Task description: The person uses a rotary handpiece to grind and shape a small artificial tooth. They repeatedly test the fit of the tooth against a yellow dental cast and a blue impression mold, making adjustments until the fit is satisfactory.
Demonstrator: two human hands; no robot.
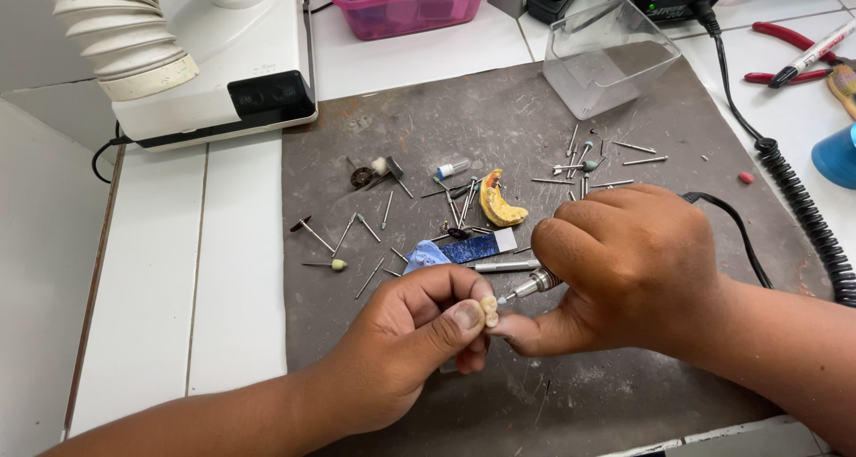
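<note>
Item: small tooth-shaped piece [489, 310], pinched at the left hand's [419, 332] thumb and fingertips. Right hand [624, 270] clenched round a rotary handpiece [532, 285]; its long axis ran leftward from those fingers, tip just beside the piece. Grey mat [374, 136] beneath.

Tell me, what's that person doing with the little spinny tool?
A person sits at a grey work mat. The left hand pinches a small cream tooth-shaped piece between thumb and fingers. The right hand grips a metal handpiece with its tip right at that piece. A black cable runs away from the right hand. Lots of thin burs lie scattered on the mat, beside a yellow curved dental model.
</note>
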